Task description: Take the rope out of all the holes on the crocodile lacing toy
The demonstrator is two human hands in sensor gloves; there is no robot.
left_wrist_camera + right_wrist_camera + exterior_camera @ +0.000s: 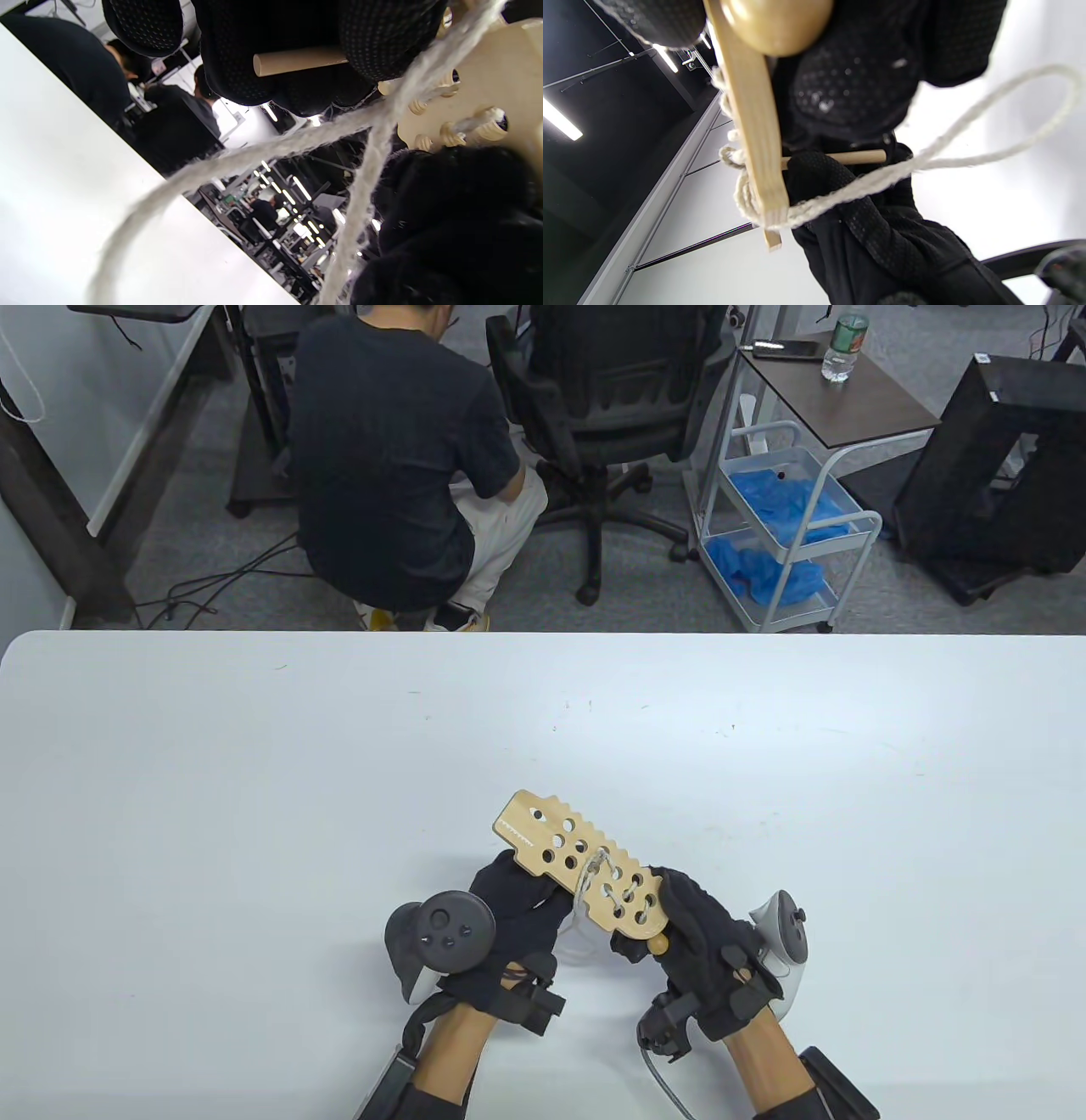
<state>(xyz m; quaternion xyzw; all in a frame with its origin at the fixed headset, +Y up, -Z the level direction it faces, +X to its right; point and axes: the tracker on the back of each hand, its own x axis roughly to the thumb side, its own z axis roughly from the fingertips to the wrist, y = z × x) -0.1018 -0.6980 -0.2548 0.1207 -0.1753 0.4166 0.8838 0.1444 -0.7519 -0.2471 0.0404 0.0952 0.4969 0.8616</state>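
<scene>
Both hands hold the wooden crocodile board (564,840) just above the white table (254,814). The pale rope (591,875) laces several holes at the tail end and wraps over the board's edge. My left hand (543,899) reaches under the board's near edge. In the left wrist view its fingers (237,63) pinch the rope's wooden needle (297,61) beneath the board (500,72), with slack rope (263,152) trailing down. My right hand (657,912) grips the tail end beside a round wooden knob (657,943). The right wrist view shows the board edge-on (755,140), the needle (859,157) and a rope loop (1009,144).
Beyond the table's far edge a person (399,458) crouches on the floor. An office chair (611,398), a white cart (789,526) with blue items and a side table with a bottle (844,347) stand behind.
</scene>
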